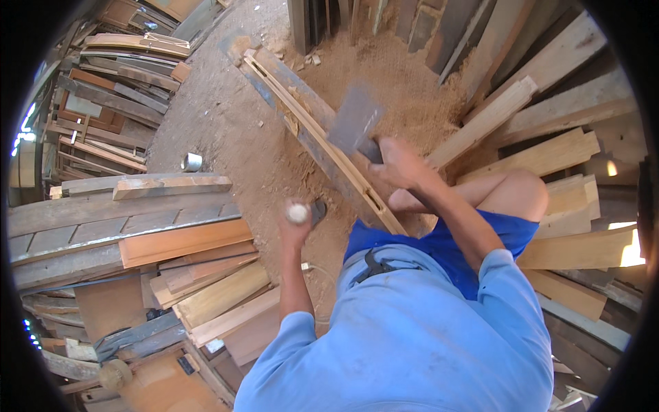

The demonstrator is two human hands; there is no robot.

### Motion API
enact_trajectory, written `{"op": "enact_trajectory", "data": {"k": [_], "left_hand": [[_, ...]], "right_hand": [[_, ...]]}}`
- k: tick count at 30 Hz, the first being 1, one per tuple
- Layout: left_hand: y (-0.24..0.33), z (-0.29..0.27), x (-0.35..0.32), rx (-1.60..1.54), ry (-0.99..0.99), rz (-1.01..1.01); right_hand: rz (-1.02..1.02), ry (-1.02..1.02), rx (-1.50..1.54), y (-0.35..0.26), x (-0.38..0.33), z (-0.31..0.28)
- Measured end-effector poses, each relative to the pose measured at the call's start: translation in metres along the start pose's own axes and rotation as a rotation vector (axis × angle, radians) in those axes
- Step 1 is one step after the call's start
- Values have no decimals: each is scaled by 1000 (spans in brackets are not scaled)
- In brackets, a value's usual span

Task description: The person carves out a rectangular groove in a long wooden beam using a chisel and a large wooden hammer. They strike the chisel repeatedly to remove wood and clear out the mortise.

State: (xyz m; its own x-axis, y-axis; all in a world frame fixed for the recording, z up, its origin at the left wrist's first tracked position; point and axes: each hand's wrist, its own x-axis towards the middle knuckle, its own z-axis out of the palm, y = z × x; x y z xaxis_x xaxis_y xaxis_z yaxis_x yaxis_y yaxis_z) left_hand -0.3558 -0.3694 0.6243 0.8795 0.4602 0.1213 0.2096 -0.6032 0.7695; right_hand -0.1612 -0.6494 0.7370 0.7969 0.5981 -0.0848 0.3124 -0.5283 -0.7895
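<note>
A long narrow wooden piece (312, 127) with slots cut near its ends lies along a worn plank bench (322, 154), running from between my legs toward the far left. My right hand (403, 165) is closed round the dark handle of a broad, flat grey-bladed tool (353, 120). Motion blurs that blade, which overlaps the wooden piece in view; whether they touch I cannot tell. Left of the bench, my left hand (294, 230) is closed on a tool with a pale round end (297, 213) and a dark part beside it; its kind is unclear.
Sawdust and shavings cover the dirt floor (206, 117). Stacked boards (185, 244) lie close on the left, with a small metal can (191, 162) beyond them. More planks (535, 154) lean and lie to the right, near my bent knee. Timber (309, 27) stands upright at the far side.
</note>
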Motion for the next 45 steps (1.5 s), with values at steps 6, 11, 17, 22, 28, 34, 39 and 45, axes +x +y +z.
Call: {"op": "enact_trajectory", "data": {"k": [6, 11, 17, 22, 28, 34, 39, 45], "left_hand": [[-111, 43, -99, 212, -462, -436], [-129, 68, -143, 448, -827, -573], [-185, 85, -164, 440, -922, -516], [-214, 95, -144, 473, -969, -475], [-231, 94, -108, 440, -845, -452], [-218, 79, -84, 355, -792, -521], [-172, 64, -69, 214, -775, -541], [-153, 69, -62, 207, -765, -449]], "right_hand": [[114, -164, -225, 40, 25, 89], [90, -165, -390, 64, 39, 140], [130, -224, -548, 52, 41, 153], [212, -259, -662, 33, 50, 159], [370, -317, -648, 49, 62, 170], [372, -225, -643, 45, 57, 178], [387, -206, -631, 55, 60, 172], [408, -220, -607, 39, 60, 171]]}}
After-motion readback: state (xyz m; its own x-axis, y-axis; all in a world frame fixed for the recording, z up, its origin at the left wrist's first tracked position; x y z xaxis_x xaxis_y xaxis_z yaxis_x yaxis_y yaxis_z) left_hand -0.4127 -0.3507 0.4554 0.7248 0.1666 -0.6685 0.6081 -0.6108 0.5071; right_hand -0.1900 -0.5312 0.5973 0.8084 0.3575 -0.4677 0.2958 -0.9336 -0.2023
